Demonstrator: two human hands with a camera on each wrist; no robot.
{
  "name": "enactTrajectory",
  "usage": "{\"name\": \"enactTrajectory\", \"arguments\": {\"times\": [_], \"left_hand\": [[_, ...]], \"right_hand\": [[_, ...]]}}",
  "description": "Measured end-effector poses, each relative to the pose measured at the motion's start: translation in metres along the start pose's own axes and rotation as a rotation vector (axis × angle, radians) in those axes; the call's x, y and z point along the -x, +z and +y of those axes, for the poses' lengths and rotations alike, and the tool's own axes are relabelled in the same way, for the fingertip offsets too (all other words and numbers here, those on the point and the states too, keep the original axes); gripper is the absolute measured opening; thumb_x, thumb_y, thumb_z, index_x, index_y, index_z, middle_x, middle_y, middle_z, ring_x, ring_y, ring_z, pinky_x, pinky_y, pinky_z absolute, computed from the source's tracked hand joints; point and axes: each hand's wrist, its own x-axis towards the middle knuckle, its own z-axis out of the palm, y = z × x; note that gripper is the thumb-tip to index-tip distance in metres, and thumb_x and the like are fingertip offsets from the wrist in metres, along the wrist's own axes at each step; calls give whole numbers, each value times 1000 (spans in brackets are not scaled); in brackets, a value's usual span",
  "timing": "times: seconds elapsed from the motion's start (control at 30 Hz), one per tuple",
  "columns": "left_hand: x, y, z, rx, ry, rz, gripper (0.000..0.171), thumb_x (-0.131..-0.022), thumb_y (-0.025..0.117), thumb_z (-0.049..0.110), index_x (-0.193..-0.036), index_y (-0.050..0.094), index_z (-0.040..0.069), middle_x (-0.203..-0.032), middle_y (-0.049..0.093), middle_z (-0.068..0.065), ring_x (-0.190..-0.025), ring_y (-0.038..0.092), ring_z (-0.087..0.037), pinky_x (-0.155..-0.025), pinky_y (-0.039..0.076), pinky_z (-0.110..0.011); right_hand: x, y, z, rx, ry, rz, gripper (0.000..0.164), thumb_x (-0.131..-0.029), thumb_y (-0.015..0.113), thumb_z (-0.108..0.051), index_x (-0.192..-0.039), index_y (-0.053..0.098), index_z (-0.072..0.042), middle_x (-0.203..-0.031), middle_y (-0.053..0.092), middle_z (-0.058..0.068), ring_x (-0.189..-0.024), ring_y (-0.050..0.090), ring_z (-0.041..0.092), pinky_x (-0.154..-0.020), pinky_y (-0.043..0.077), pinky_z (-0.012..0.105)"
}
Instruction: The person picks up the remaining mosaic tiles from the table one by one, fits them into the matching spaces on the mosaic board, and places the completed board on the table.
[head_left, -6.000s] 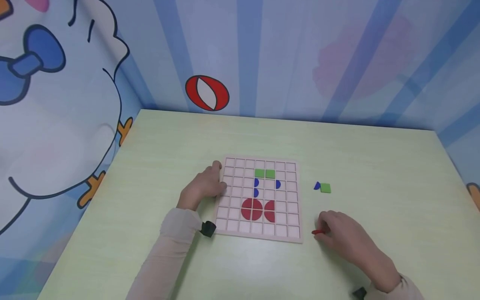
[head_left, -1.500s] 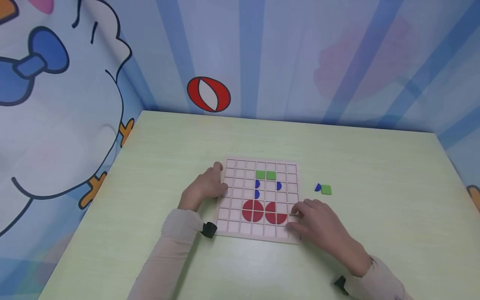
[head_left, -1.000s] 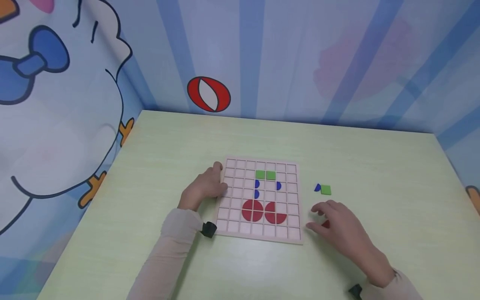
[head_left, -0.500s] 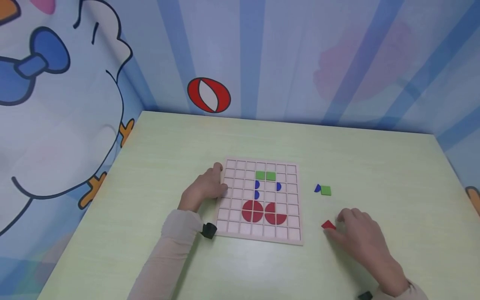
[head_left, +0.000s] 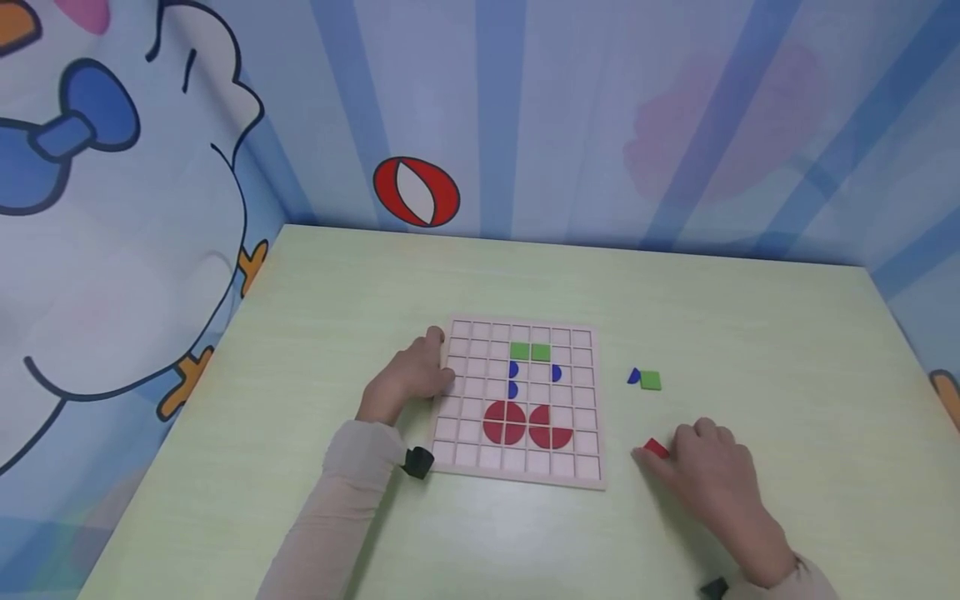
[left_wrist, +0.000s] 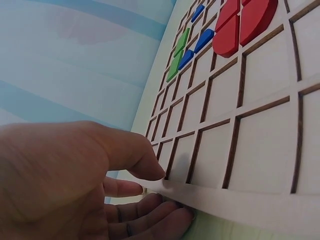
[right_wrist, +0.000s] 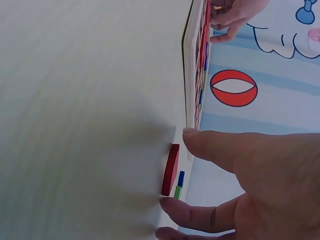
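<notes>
A pale gridded board [head_left: 467, 457] lies on the table with shaped pieces in its cells. My left hand [head_left: 405, 377] holds its left edge, thumb on the rim and fingers along the side. Four red quarter-circles form a disc [head_left: 505, 422]; beside it, three red quarters [head_left: 540, 436] leave the upper-right cell bare. To the right of the board, a loose red quarter-circle [head_left: 656, 448] lies on the table between the thumb and index finger of my right hand [head_left: 716, 475]. In the right wrist view, the index fingertip is right at this red piece [right_wrist: 171, 170], the thumb spread apart from it.
A loose green square [head_left: 650, 380] and a small blue piece [head_left: 634, 376] lie touching or nearly so, right of the board. Two green squares [head_left: 529, 352] and three blue half-circles [head_left: 513, 369] sit on the board. A printed wall [head_left: 570, 125] stands behind the table.
A lower-right red quarter has joined the second disc on the board. My right hand drew back rightward from the board with another red quarter, now on the table. My left hand stays put.
</notes>
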Motion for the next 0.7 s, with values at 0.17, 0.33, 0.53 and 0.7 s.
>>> {"name": "enactTrajectory", "arguments": {"times": [0.17, 0.33, 0.53, 0.7], "left_hand": [[1, 0, 0, -2, -2, -3, 60, -89, 56, 21, -141, 28, 10, -118, 49, -12, -87, 52, -27, -72, 40, -35], [2, 0, 1, -2, -2, -6, 59, -89, 56, 22, -140, 28, 10, -117, 49, -11, -85, 53, -26, -71, 40, -35], [2, -1, 1, 1, 0, 1, 59, -88, 55, 21, -140, 28, 10, -117, 49, -12, -86, 52, -27, -70, 40, -35], [2, -1, 0, -1, 4, 3, 60, -88, 55, 22, -140, 28, 10, -118, 49, -12, -87, 52, -27, -71, 40, -35]], "right_hand": [[-1, 4, -5, 13, 12, 37, 44, -80, 73, -42, -75, 53, -3, -73, 43, 8, -73, 42, 25, -64, 32, 37], [1, 6, -5, 35, 14, 70, 46, -80, 72, -43, -73, 49, -3, -71, 41, 9, -71, 41, 26, -62, 33, 39], [0, 7, -5, 54, 40, 54, 47, -81, 69, -44, -68, 47, -5, -71, 42, 10, -70, 41, 27, -61, 33, 40], [0, 8, -6, 46, 29, 61, 47, -82, 68, -44, -68, 47, -5, -71, 41, 10, -70, 41, 27, -60, 33, 40]]}}
